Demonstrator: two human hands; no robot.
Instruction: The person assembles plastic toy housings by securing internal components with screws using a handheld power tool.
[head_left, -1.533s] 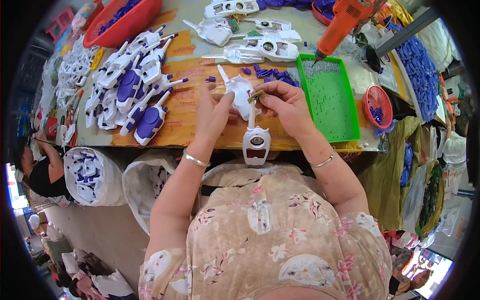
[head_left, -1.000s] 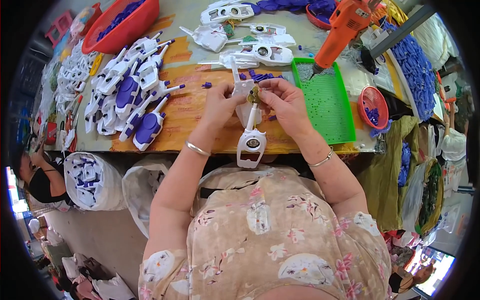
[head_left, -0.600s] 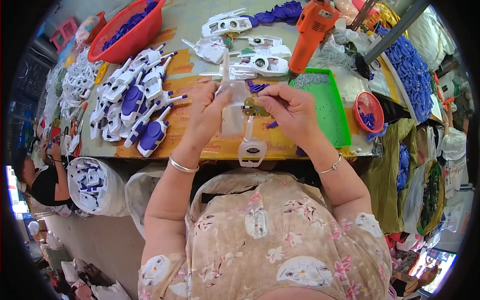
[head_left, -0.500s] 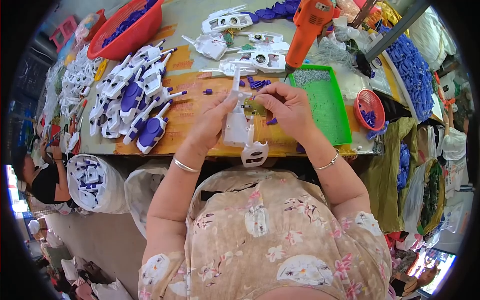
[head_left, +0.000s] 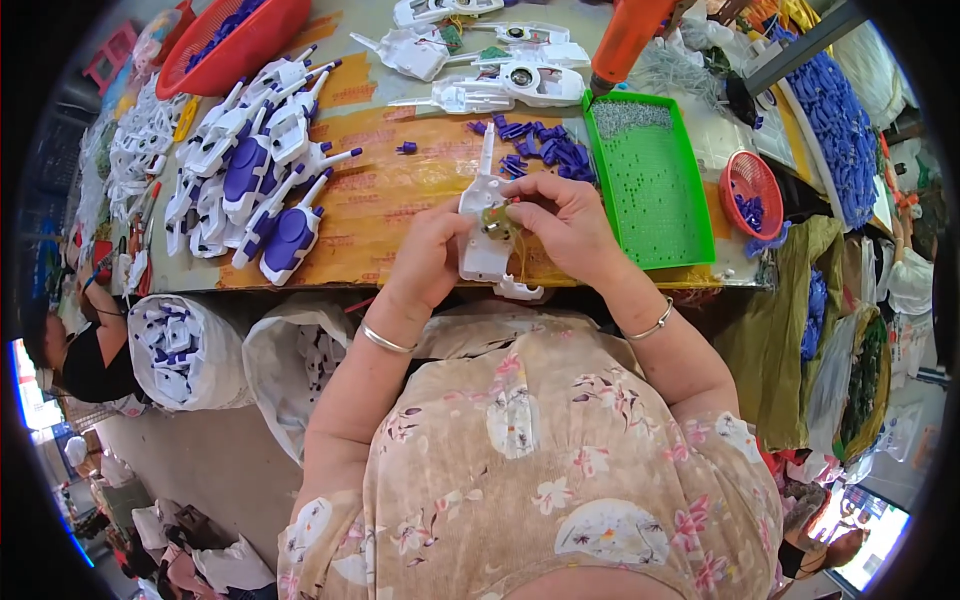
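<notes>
My left hand (head_left: 425,252) grips a white plastic toy shell (head_left: 485,262) by its left side, its narrow prong pointing away from me. With thumb and fingertips, my right hand (head_left: 572,228) pinches a small green circuit board (head_left: 493,217) over the middle of the shell's hollow. Whether the board is seated cannot be made out. Thin wires run from it toward a second white piece (head_left: 520,291) hanging near the table edge. Small purple plastic parts (head_left: 560,152) lie just beyond my right hand.
A green tray (head_left: 660,205) of small metal bits is at right, under an orange power screwdriver (head_left: 632,45). Finished-looking white-and-purple toys (head_left: 250,175) pile up at left. Open shells (head_left: 535,82) lie at the back. Red baskets (head_left: 235,50) and white sacks (head_left: 190,350) stand around.
The circuit board has moved from the shell's right side to over its hollow, my right hand with it. The hanging white piece shows less. The whole view has shifted slightly.
</notes>
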